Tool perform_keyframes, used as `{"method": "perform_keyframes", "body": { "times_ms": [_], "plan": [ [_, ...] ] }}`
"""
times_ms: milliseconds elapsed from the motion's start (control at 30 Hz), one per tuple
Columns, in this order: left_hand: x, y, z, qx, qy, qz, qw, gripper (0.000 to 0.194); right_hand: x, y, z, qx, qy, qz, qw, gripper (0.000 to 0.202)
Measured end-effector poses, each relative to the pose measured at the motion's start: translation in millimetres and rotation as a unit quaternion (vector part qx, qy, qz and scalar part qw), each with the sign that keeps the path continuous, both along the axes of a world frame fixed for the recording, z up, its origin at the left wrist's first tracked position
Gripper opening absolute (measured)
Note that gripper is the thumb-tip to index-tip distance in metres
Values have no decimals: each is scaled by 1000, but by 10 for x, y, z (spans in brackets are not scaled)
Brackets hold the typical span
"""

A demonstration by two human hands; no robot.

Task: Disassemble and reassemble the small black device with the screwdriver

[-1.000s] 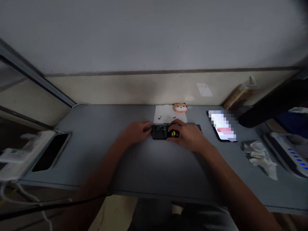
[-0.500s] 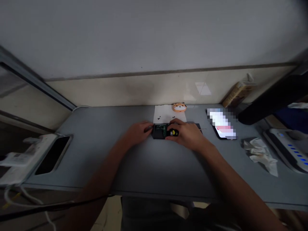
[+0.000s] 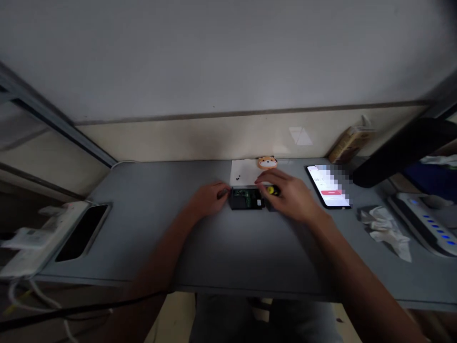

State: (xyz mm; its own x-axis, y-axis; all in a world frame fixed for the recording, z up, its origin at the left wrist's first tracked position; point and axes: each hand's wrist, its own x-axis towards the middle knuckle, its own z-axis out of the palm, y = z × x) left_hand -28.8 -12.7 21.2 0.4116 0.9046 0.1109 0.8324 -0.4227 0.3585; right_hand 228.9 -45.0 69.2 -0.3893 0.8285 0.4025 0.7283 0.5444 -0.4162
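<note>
A small black device (image 3: 246, 202), its case open with a green circuit board showing, lies flat on the grey desk. At its left end my left hand (image 3: 210, 197) is closed, fingertips against the edge. My right hand (image 3: 291, 195) grips a short screwdriver (image 3: 273, 190) with a black and yellow handle, just right of the device. The screwdriver's tip is hidden by my fingers. Behind the device is a white paper (image 3: 246, 169) with several tiny dark screws (image 3: 238, 177) on it.
An orange animal-faced case (image 3: 267, 162) sits at the paper's back edge. To the right are a lit phone (image 3: 326, 188), crumpled tissue (image 3: 387, 228), a carton (image 3: 352, 143) and a power strip (image 3: 424, 224). A dark phone (image 3: 83, 232) leans at the left.
My right hand has moved right and slightly up off the device with the screwdriver, uncovering more of the board. My left hand stays at the device's left end. The view has shifted slightly.
</note>
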Motion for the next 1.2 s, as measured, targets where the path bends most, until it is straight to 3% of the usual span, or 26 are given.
{"method": "perform_keyframes", "body": {
  "times_ms": [67, 167, 267, 400, 567, 867, 1200],
  "plan": [
    [41, -28, 15, 37, -21, 11, 999, 25, 47, -44, 84, 63, 130, -36, 989, 28],
    [183, -103, 20, 96, -57, 9, 994, 27, 93, -75, 129, 152, 299, -112, 935, 33],
    [370, -189, -24, 89, -51, -30, 994, 43, 119, -18, 59, 191, 373, -125, 900, 35],
    [500, -231, -116, 32, -14, -84, 996, 68, 147, 115, -92, 92, 329, -183, 922, 47],
    [465, -191, -140, -3, -18, -68, 998, 65, 134, 195, -162, -8, 287, -237, 928, 59],
    [444, -188, -130, -9, -43, -67, 997, 64, 87, 232, -199, -70, 244, -225, 941, 61],
    [413, -203, -171, -8, -56, -70, 996, 63, 86, 257, -178, -74, 328, -239, 911, 64]
  ]
}}
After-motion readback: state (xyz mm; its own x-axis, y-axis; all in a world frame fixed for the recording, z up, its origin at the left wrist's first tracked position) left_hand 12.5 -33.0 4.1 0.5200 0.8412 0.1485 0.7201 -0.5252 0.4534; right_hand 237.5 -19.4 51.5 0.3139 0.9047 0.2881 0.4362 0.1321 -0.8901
